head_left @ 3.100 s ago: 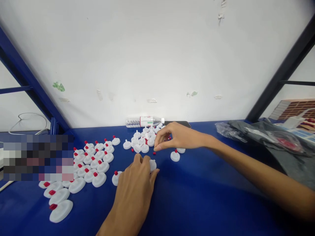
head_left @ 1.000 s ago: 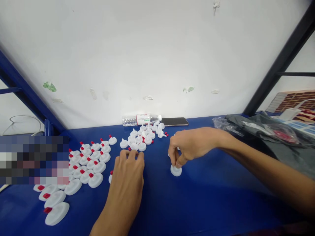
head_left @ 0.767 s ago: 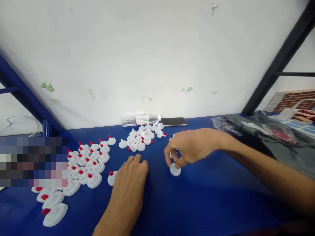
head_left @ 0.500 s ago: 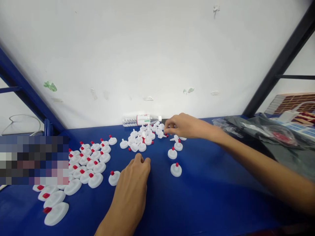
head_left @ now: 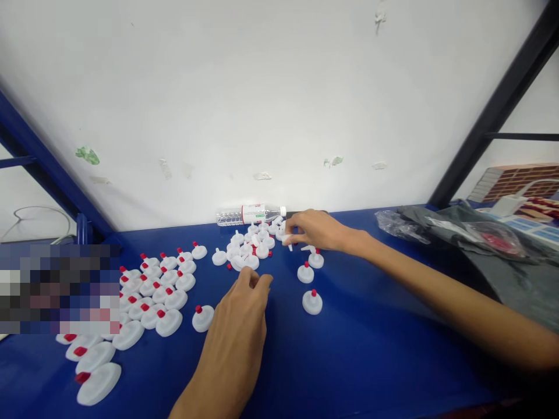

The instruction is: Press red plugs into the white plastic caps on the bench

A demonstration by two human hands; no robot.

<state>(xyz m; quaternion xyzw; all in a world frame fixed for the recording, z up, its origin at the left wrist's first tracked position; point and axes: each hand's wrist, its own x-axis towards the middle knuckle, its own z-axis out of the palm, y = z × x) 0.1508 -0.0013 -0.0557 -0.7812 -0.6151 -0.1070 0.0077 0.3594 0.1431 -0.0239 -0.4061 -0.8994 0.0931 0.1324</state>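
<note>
Right hand: your right hand (head_left: pixel 315 230) is over the right edge of the heap, fingers pinched on a held lid (head_left: pixel 287 240), white, spout angled down.
Left hand: your left hand (head_left: pixel 238 326) is low at the surface (head_left: pixel 358 337), near side of the heap; fingers curled, narrow gap; can't tell if anything is in them.
Heap: bare-spout white lids in a jumbled heap (head_left: pixel 262 250) ahead of your left hand; loose red caps (head_left: pixel 229 266) among and beside them.
Left group: many capped lids (head_left: pixel 169 323), packed close, red caps on the spouts; some hidden by a pixelated patch.
Stray: one capped lid (head_left: pixel 203 319) just beside your left hand, apart from the group.
Right row: three upright lids (head_left: pixel 312 302), red-capped, below your right hand.
Back: bottle (head_left: pixel 253 214) on its side behind the heap, near the wall (head_left: pixel 279 105).
Far right: clear plastic (head_left: pixel 399 226) beside a grey bag (head_left: pixel 437 230).
</note>
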